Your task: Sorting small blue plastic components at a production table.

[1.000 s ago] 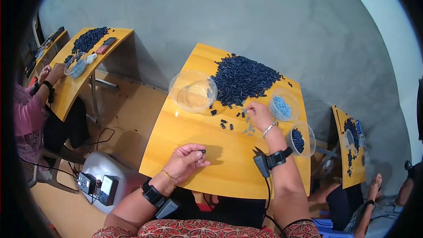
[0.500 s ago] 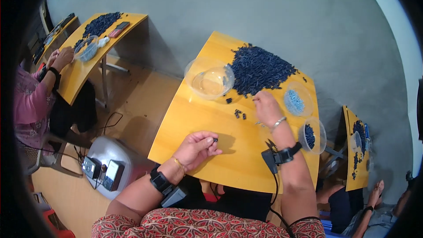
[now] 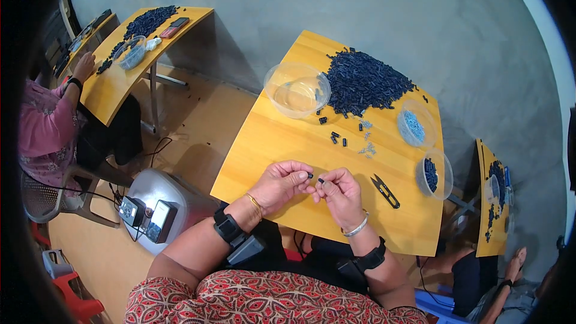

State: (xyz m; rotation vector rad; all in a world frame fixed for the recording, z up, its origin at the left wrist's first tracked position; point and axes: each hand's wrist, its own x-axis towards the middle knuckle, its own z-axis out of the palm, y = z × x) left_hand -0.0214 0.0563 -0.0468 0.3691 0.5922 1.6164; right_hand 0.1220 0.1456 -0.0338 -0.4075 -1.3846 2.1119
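Observation:
My left hand (image 3: 277,187) pinches a small black cylindrical piece (image 3: 310,176) between thumb and index finger. Close beside it, my right hand (image 3: 342,197) is closed on another small dark piece (image 3: 321,180), its end showing at the fingertips. Both hands hover over the near part of the yellow table (image 3: 258,144), fingertips almost meeting. To the right of my right hand lie black thread snips (image 3: 386,192). Beyond the hands are several loose black pieces (image 3: 335,138) and a scatter of tiny silvery-grey bits (image 3: 368,149).
A big heap of dark cylindrical pieces (image 3: 369,84) covers the table's far side. Left of it stands a clear bowl (image 3: 273,103). Light blue pieces (image 3: 414,127) and dark pieces (image 3: 431,174) fill two clear tubs at right. Other people sit at tables on both sides.
My right hand has come back from the heap's near edge to my left hand, now with a dark piece in its fingers. The snips and grey bits it covered now show.

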